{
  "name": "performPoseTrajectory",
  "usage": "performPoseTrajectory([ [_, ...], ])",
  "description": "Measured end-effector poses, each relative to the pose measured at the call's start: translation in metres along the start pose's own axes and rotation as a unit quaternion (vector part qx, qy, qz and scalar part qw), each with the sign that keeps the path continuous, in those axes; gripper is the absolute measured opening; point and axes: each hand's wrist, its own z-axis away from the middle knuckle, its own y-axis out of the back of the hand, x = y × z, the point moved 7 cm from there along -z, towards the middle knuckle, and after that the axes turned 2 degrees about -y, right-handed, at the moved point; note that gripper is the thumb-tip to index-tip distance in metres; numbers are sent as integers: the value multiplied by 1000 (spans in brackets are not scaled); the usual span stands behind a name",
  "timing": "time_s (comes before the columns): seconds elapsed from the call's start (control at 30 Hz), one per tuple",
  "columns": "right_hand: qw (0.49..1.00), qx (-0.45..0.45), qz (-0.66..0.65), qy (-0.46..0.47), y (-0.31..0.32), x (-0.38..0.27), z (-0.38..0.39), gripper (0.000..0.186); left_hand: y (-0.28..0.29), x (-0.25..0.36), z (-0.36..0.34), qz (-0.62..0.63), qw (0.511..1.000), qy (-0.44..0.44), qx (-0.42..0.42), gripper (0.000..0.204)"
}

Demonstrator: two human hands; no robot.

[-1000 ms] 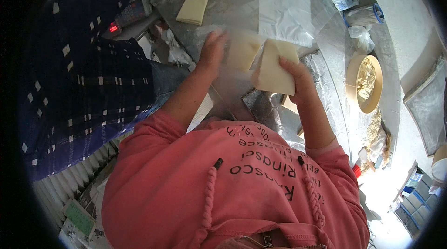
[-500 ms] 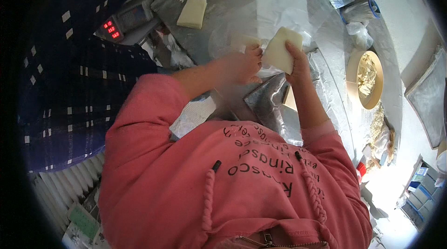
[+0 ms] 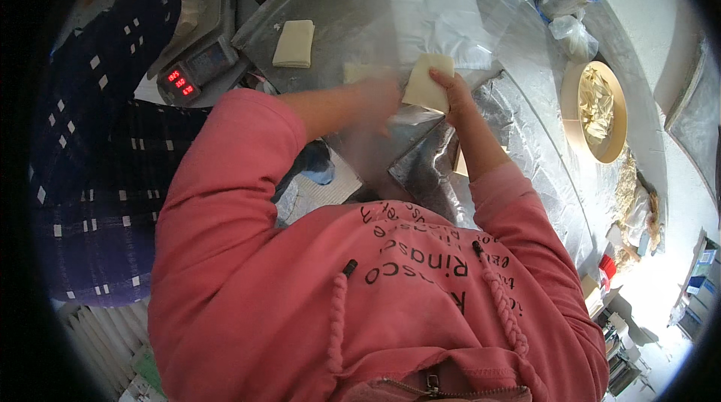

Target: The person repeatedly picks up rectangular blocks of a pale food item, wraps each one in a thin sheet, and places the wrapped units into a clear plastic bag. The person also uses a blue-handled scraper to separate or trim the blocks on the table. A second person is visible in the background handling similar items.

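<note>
The stack of pale dough wrappers (image 3: 426, 85) is above the desk (image 3: 330, 52), towards its near edge; I see the right hand (image 3: 453, 94) clamped on it. The left hand (image 3: 379, 101) is a blur just beside; I cannot tell whether it grips anything. A second wrapper stack (image 3: 293, 44) lies by the desk's left corner, clear plastic bags (image 3: 432, 15) towards the far edge.

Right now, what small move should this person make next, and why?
Perhaps steady the pale flat piece with the left hand: only the right hand clearly grips it, at its right edge with the thumb on top. The left is close by, though too blurred to show whether it holds anything.
</note>
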Motion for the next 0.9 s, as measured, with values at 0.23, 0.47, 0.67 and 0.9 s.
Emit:
performPoseTrajectory([
  [0.23, 999, 29, 22, 15, 4, 3, -6, 44, -14, -18, 19, -8, 999, 18, -40, 50],
  [0.47, 981, 89, 162, 55, -15, -26, 15, 47, 41, -17, 32, 180, 974, 111, 85, 43],
  [0.67, 785, 105, 594, 142, -71, -82, 52, 48, 89, -28, 109, 24, 750, 478, 456, 34],
  [0.9, 960, -183, -63, -200, -116, 0, 31, 41, -16, -63, 172, 391, 533, 548, 512, 30],
])
